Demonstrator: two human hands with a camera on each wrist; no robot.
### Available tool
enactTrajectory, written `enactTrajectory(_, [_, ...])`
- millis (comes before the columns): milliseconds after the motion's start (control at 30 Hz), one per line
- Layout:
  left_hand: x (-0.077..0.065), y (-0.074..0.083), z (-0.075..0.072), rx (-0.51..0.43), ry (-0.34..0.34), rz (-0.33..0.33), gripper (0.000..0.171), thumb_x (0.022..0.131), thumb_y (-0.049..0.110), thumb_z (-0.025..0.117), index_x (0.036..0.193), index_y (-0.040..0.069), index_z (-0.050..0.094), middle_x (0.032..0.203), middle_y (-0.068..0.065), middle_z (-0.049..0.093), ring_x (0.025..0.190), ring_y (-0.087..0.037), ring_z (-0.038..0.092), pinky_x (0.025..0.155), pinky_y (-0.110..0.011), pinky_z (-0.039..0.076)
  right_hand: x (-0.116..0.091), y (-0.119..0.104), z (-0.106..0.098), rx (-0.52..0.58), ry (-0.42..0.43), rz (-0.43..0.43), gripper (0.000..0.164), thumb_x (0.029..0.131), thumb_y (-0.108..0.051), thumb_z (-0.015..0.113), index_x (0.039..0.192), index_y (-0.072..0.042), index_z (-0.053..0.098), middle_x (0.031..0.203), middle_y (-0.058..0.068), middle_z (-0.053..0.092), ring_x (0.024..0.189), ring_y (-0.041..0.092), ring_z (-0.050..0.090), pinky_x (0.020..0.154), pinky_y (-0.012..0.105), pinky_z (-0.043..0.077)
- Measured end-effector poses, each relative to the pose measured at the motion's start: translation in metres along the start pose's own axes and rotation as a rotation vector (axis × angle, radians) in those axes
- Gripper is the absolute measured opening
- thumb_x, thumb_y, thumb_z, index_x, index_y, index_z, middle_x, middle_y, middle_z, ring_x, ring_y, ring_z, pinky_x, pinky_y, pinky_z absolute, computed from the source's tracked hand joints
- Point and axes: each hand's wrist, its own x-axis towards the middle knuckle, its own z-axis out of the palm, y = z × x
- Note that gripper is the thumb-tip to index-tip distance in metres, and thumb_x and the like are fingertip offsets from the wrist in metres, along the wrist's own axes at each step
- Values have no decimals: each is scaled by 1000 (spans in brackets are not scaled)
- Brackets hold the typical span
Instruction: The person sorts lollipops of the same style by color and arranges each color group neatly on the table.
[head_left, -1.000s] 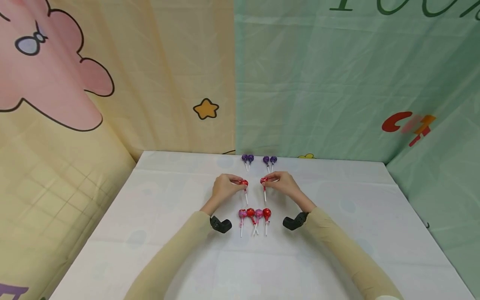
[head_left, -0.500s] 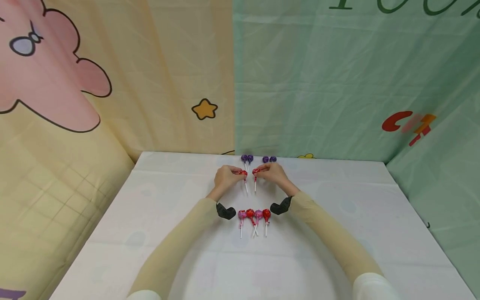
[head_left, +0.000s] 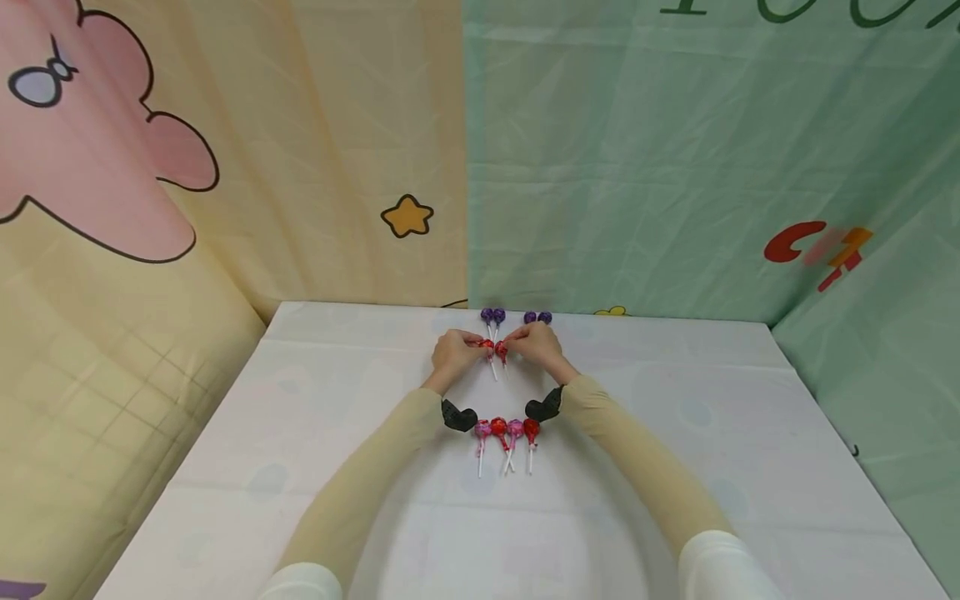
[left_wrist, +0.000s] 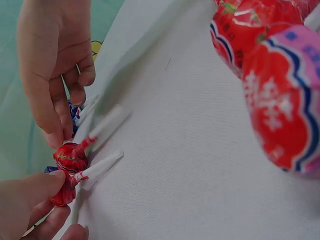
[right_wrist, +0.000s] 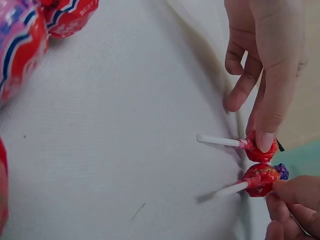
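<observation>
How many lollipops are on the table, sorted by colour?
Purple lollipops, far row: 4
Red lollipops pinched by the left hand and the right hand: 2, at and
Near row, red: 2
Near row, pink: 2
Total: 10

Glossy, crinkled foil wraps the red lollipops (left_wrist: 70,159); their sticks (right_wrist: 218,141) look matt, papery white; the desk (head_left: 300,433) wears woven matt cloth.

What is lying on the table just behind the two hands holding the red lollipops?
Four purple lollipops lie there in two pairs at the far edge of the white table. The right hand covers the sticks of the right pair; only their heads show.
</observation>
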Motion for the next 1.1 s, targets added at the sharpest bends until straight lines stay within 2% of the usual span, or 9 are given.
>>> enactTrajectory(100, [-1, -1, 1, -8, -4, -10, 27, 81, 29, 77, 102, 11, 76, 99, -5, 75, 94, -22, 68, 78, -33, 49, 0, -3, 1, -41, 10, -3, 19, 85, -24, 70, 97, -10, 77, 92, 8, 74, 68, 13, 59, 56, 22, 40])
enactTrajectory(233, [-1, -2, 2, 2, -5, -12, 27, 82, 28, 76, 102, 11, 76, 101, -5, 75, 98, -22, 68, 80, -35, 50, -1, -7, 1, -50, -17, 17, 22, 85, -26, 70, 100, -11, 75, 93, 8, 74, 67, 13, 60, 55, 22, 41])
enactTrajectory(533, [-1, 0, 3, 15, -12, -10, 26, 82, 28, 76, 101, 11, 76, 98, -5, 75, 91, -20, 68, 67, -25, 44, -1, -5, 4, -6, -114, 20, 32, 83, -24, 74, 112, -10, 71, 109, 10, 71, 68, 12, 63, 58, 21, 46])
enactTrajectory(833, [-1, 1, 4, 18, -6, -21, 25, 82, 29, 76, 101, 13, 77, 98, -4, 75, 90, -20, 68, 63, -24, 41, 0, -4, 6, -57, -62, 45, 30, 84, -28, 72, 107, -9, 73, 93, 8, 73, 63, 10, 60, 54, 20, 42])
enactTrajectory(1100, [-2, -1, 4, 8, -16, -25, 27, 81, 28, 76, 104, 14, 76, 96, -4, 75, 88, -19, 68, 64, -24, 41, -1, -2, 7, -36, -38, 62, 31, 82, -29, 73, 107, -10, 72, 93, 8, 73, 60, 9, 60, 54, 21, 42])
